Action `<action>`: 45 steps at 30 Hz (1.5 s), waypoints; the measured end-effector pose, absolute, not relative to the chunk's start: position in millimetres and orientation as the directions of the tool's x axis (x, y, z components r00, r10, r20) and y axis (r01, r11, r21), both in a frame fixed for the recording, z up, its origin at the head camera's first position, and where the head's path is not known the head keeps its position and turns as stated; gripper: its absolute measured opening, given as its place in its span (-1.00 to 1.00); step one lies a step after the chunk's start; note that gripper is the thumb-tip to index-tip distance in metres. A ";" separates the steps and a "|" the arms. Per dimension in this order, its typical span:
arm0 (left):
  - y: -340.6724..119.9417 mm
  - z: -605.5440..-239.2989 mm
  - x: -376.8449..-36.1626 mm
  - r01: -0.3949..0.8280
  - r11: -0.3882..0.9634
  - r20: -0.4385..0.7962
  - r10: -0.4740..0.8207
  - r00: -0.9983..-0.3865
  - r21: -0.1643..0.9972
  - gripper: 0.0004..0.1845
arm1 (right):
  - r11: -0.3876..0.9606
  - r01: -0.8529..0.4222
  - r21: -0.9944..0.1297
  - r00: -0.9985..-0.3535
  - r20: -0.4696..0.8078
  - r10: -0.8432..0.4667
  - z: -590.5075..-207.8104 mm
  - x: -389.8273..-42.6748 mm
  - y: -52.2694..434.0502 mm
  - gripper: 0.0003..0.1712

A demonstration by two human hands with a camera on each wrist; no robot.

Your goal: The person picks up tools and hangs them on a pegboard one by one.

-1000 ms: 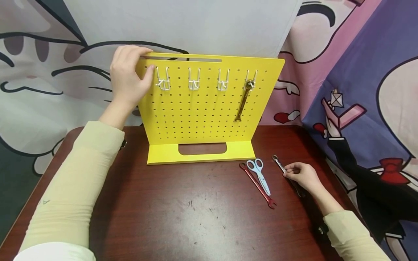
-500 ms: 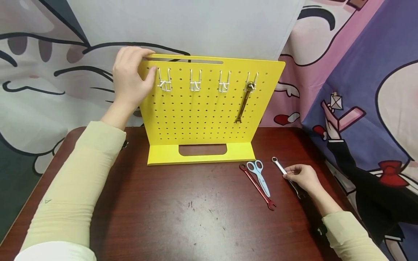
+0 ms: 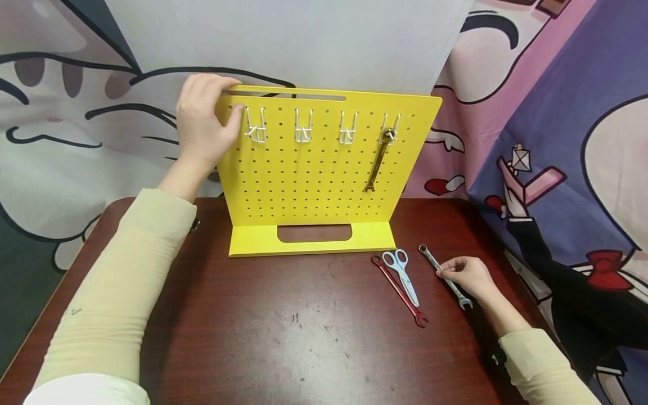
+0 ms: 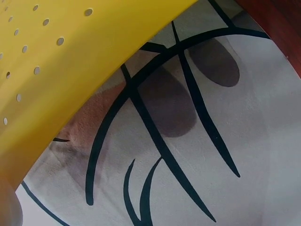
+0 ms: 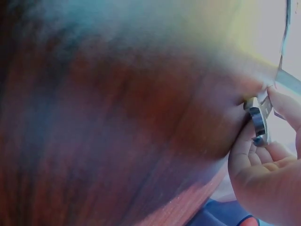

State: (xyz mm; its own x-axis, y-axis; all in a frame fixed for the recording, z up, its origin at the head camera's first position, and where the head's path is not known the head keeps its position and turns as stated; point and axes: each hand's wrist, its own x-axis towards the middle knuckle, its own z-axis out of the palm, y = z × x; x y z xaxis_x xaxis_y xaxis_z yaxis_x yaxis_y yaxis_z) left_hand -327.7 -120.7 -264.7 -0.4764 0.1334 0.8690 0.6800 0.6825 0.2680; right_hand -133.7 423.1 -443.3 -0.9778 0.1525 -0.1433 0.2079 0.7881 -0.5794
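Gripping the yellow board's (image 3: 314, 169) top-left corner is the left hand (image 3: 202, 121); the right hand (image 3: 468, 275) is pinching a silver wrench (image 3: 444, 275) (near right, beside scissors (image 3: 402, 270)).

Long pale-yellow sleeves on 2 arms

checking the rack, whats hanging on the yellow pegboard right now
One brass-coloured wrench hangs from the rightmost hook on the yellow pegboard. Three other white hooks are bare. The left hand grips the top left corner, covering that part of the board.
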 end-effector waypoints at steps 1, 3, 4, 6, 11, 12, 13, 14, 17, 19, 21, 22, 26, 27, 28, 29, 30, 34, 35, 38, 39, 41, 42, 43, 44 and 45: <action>-120.8 -264.9 -327.5 0.680 0.682 0.869 0.133 -0.477 0.269 -0.66 | 0.791 0.208 -0.575 -0.978 -0.142 0.154 -443.3 -133.8 422.8 -0.70; -121.0 -265.3 -327.5 0.680 0.682 0.869 0.134 -0.477 0.268 -0.66 | 0.795 0.209 -0.570 -0.978 -0.142 0.156 -443.2 -134.0 422.1 -0.71; -121.1 -265.5 -327.5 0.680 0.682 0.868 0.135 -0.478 0.268 -0.66 | 0.793 0.210 -0.571 -0.977 -0.142 0.157 -443.2 -134.1 421.8 -0.71; -121.2 -265.8 -327.8 0.681 0.682 0.868 0.137 -0.478 0.268 -0.66 | 0.783 0.209 -0.585 -0.978 -0.142 0.155 -442.8 -134.7 421.0 -0.71; -121.3 -265.6 -328.0 0.680 0.683 0.866 0.138 -0.480 0.268 -0.66 | 0.729 0.205 -0.653 -0.979 -0.135 0.154 -438.7 -138.1 416.0 -0.68; -121.3 -265.4 -328.0 0.680 0.683 0.866 0.138 -0.480 0.268 -0.66 | 0.720 0.205 -0.664 -0.979 -0.134 0.155 -437.7 -139.2 414.5 -0.67; -121.3 -265.2 -327.9 0.681 0.682 0.867 0.138 -0.479 0.268 -0.66 | 0.713 0.205 -0.670 -0.979 -0.133 0.156 -436.8 -140.5 412.8 -0.66; -121.4 -264.9 -327.9 0.681 0.681 0.868 0.137 -0.478 0.268 -0.66 | 0.707 0.204 -0.677 -0.979 -0.133 0.155 -435.9 -142.0 411.0 -0.65; -121.3 -264.7 -328.0 0.681 0.681 0.868 0.137 -0.478 0.268 -0.66 | 0.689 0.204 -0.695 -0.979 -0.141 0.147 -433.8 -146.1 404.5 -0.62; -121.1 -264.8 -328.3 0.682 0.680 0.868 0.136 -0.477 0.269 -0.66 | 0.673 0.208 -0.710 -0.978 -0.153 0.141 -432.3 -148.4 399.2 -0.61; -121.1 -264.8 -328.7 0.682 0.681 0.869 0.134 -0.477 0.269 -0.66 | 0.648 0.208 -0.733 -0.978 -0.164 0.129 -430.7 -150.7 392.9 -0.60; -121.1 -264.9 -328.9 0.682 0.680 0.869 0.134 -0.476 0.269 -0.66 | 0.638 0.205 -0.742 -0.979 -0.165 0.122 -429.7 -151.7 389.5 -0.60; -121.1 -265.3 -329.9 0.682 0.681 0.871 0.133 -0.473 0.266 -0.66 | 0.613 0.181 -0.769 -0.983 -0.153 0.098 -424.5 -155.7 374.1 -0.59; -121.1 -265.5 -330.2 0.682 0.681 0.872 0.132 -0.472 0.266 -0.66 | 0.611 0.177 -0.771 -0.984 -0.149 0.097 -423.0 -156.7 369.8 -0.60; -121.2 -265.6 -330.3 0.682 0.681 0.872 0.133 -0.471 0.265 -0.66 | 0.614 0.171 -0.770 -0.985 -0.144 0.094 -421.5 -157.7 365.6 -0.60; -121.3 -265.8 -330.4 0.683 0.681 0.872 0.132 -0.471 0.265 -0.66 | 0.620 0.164 -0.767 -0.986 -0.139 0.089 -420.3 -158.9 361.6 -0.60; -121.4 -265.9 -330.4 0.683 0.680 0.872 0.132 -0.471 0.266 -0.66 | 0.620 0.161 -0.768 -0.987 -0.138 0.085 -418.8 -160.0 357.2 -0.61; -121.2 -265.4 -329.8 0.685 0.677 0.872 0.131 -0.472 0.270 -0.66 | 0.580 0.147 -0.802 -0.989 -0.130 0.070 -415.9 -165.1 340.5 -0.63; -121.2 -265.4 -329.8 0.685 0.676 0.872 0.130 -0.473 0.271 -0.66 | 0.562 0.144 -0.814 -0.989 -0.129 0.067 -415.5 -166.6 336.2 -0.63; -121.3 -265.0 -329.6 0.685 0.677 0.872 0.132 -0.472 0.268 -0.66 | 0.504 0.134 -0.853 -0.991 -0.119 0.062 -414.5 -171.9 324.1 -0.63; -121.3 -265.1 -329.8 0.685 0.678 0.872 0.132 -0.471 0.267 -0.66 | 0.488 0.131 -0.863 -0.991 -0.117 0.060 -413.2 -173.5 319.9 -0.63; -121.3 -265.2 -329.9 0.685 0.679 0.872 0.135 -0.471 0.264 -0.66 | 0.458 0.123 -0.880 -0.992 -0.111 0.053 -411.1 -176.9 312.1 -0.64; -121.3 -265.3 -329.9 0.685 0.679 0.872 0.134 -0.470 0.264 -0.66 | 0.444 0.120 -0.888 -0.993 -0.109 0.052 -409.4 -178.5 308.1 -0.65; -121.3 -265.5 -330.1 0.685 0.679 0.873 0.134 -0.469 0.264 -0.66 | 0.428 0.121 -0.896 -0.993 -0.109 0.051 -407.5 -180.0 304.1 -0.65; -121.3 -265.6 -330.3 0.684 0.680 0.873 0.133 -0.470 0.265 -0.66 | 0.419 0.116 -0.901 -0.993 -0.107 0.046 -405.3 -181.7 300.4 -0.65; -121.4 -265.8 -330.4 0.683 0.681 0.872 0.133 -0.471 0.265 -0.66 | 0.407 0.113 -0.907 -0.994 -0.105 0.042 -403.1 -183.4 296.7 -0.65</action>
State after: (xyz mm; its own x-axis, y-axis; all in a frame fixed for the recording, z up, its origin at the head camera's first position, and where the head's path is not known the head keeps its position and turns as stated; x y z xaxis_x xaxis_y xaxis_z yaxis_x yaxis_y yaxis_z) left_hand -330.4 -121.4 -265.8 -0.4705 0.1328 0.8723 0.6829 0.6808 0.2647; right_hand -183.4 296.7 -403.1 -0.9936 0.0417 -0.1046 0.1125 0.4068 -0.9066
